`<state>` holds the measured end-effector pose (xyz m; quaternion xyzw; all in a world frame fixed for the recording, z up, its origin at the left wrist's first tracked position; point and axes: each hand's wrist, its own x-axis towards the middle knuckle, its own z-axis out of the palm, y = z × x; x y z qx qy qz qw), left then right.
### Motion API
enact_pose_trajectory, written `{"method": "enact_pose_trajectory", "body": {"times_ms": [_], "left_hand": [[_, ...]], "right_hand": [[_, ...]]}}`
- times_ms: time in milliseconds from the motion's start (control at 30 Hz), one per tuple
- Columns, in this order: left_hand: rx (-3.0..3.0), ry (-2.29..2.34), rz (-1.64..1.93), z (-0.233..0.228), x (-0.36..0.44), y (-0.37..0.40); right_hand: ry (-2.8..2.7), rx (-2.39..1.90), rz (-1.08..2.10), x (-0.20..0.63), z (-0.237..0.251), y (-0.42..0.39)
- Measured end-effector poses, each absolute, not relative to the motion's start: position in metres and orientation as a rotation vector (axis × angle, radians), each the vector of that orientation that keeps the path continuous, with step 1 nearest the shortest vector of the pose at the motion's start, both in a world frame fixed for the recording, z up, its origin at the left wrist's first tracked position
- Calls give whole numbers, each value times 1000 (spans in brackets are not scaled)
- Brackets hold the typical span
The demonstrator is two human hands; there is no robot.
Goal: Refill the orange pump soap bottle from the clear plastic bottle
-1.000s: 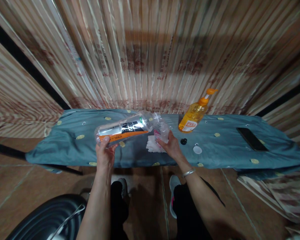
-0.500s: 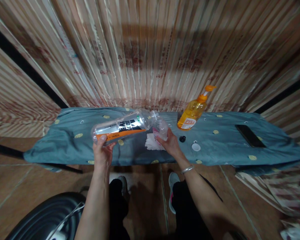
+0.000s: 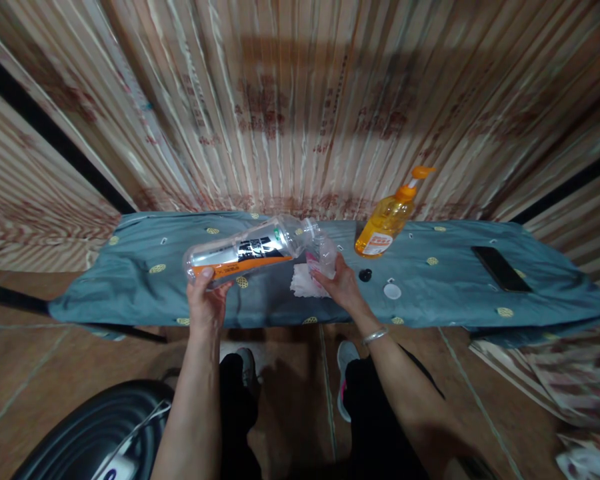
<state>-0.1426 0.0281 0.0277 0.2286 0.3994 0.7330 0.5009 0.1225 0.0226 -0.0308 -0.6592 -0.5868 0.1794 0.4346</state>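
My left hand [image 3: 207, 293] grips the base end of a large clear plastic bottle [image 3: 245, 253] with a silver, black and orange label. The bottle lies tilted on its side, its neck towards the right. My right hand [image 3: 339, 279] is closed around a smaller clear plastic bottle [image 3: 324, 250] with a bit of pink on it. The mouths of the two bottles meet or nearly meet; I cannot tell whether they touch. Beneath the smaller bottle a white tissue [image 3: 307, 281] lies on the cloth. To the right are a small black cap [image 3: 365, 275] and a white round disc [image 3: 393, 291].
An orange pump bottle [image 3: 383, 223] stands at the back of the narrow table covered in teal cloth [image 3: 455, 293]. A black phone [image 3: 500, 269] lies at the right. Striped curtains hang behind. A round black stool [image 3: 95, 427] with a cable and white device stands at the lower left.
Both hands and both bottles hold almost the same pose. The whole view has shifted very slightly.
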Motion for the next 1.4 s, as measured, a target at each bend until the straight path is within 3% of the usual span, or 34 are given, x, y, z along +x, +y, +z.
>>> {"method": "enact_pose_trajectory", "body": {"times_ms": [1400], "left_hand": [[660,1008,1853,35,-149,29]], "right_hand": [[-1638,-1668,263,116,-35,26]]}}
